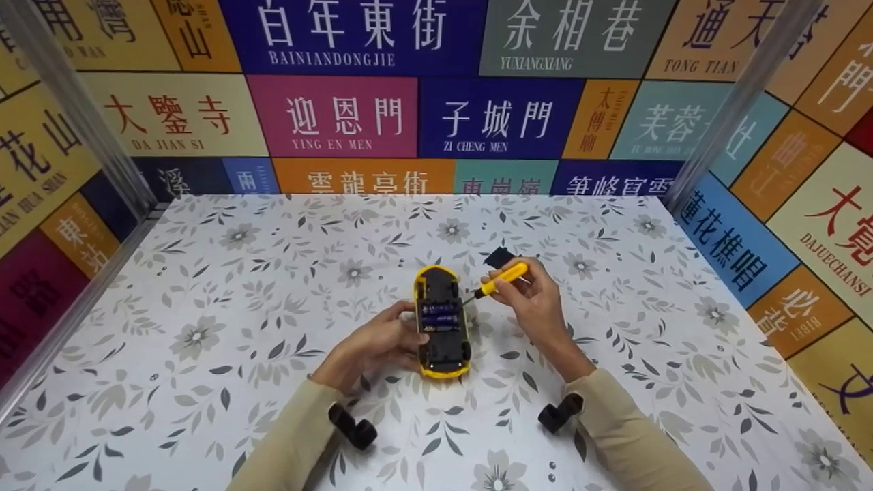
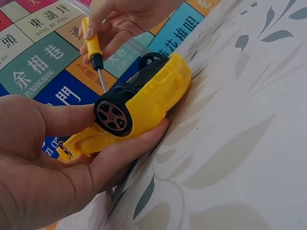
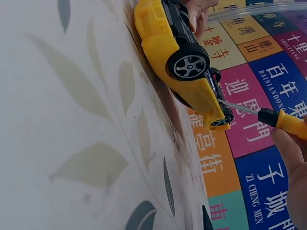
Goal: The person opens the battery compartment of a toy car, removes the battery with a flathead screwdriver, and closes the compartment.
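A yellow toy car (image 1: 443, 365) lies wheels-up on the table, its black underside facing me. Purple-blue batteries (image 1: 440, 322) show in the uncovered compartment at its middle. My left hand (image 1: 382, 344) grips the car's left side, with the thumb over the edge; the left wrist view shows fingers (image 2: 129, 148) along the yellow body. In my right hand (image 1: 539, 300) is a yellow-handled screwdriver (image 1: 505, 278), pinched near its black collar. Its metal tip reaches the car's right edge beside the batteries. Whether the tip touches a battery, I cannot tell.
A small black flat piece (image 1: 500, 257) shows just beyond the right hand's fingers. The table (image 1: 286, 423) has a white cover printed with grey flowers and leaves. Colourful sign-covered panels (image 1: 334, 116) rise behind it and at both sides.
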Motion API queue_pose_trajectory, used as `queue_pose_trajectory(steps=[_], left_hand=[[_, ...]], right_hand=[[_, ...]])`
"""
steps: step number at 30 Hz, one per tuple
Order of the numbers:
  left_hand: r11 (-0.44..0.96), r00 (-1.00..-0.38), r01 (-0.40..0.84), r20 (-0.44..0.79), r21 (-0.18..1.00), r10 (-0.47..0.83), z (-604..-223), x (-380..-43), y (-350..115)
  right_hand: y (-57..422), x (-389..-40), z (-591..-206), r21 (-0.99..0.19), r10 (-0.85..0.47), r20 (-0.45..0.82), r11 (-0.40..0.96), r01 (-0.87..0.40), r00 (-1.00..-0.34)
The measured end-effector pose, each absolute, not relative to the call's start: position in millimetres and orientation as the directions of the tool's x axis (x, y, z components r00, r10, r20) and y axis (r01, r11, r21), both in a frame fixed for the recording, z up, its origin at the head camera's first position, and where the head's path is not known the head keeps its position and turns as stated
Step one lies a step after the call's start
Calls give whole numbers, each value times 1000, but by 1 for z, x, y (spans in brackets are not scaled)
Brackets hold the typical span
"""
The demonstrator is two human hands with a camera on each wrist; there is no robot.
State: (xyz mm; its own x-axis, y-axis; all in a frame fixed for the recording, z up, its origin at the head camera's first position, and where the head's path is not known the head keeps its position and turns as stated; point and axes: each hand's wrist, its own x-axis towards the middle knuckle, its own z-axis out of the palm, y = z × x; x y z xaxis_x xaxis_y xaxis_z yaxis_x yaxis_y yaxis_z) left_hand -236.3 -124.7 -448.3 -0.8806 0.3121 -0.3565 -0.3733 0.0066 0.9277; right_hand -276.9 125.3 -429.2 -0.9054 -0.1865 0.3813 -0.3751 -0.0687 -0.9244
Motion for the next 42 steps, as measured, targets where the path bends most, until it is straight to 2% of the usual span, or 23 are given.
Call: queue_pose_trajectory(steps=[7,10,13,21,27,33,42], left_hand=[[-19,-882,-382,-358,924,307,-448,-236,-121],[-19,-883,-382,-359,924,301,-449,-235,-120],[-16,-887,-381,-360,925,291,-450,-234,-119],[-14,-893,-359,-339,933,296,-451,-235,-119],[-14,-888,-364,-342,931,307,-452,-235,-122],[-12,-878,-372,-348,928,328,-451,-237,-125],[-39,-863,-392,-353,919,363,-451,-239,-129]], right_hand=[[117,-268,-430,-825,-258,528,68,-561,-809],[115,-265,-432,-813,-251,544,78,-577,-801],[113,-263,-435,-830,-203,534,60,-555,-821],[109,-262,-437,-928,-44,367,-93,-362,-929],[115,-274,-438,-981,71,101,-159,-112,-992],[123,-286,-446,-966,73,-104,-244,84,-992],[129,-293,-451,-897,19,-215,-399,190,-976]])
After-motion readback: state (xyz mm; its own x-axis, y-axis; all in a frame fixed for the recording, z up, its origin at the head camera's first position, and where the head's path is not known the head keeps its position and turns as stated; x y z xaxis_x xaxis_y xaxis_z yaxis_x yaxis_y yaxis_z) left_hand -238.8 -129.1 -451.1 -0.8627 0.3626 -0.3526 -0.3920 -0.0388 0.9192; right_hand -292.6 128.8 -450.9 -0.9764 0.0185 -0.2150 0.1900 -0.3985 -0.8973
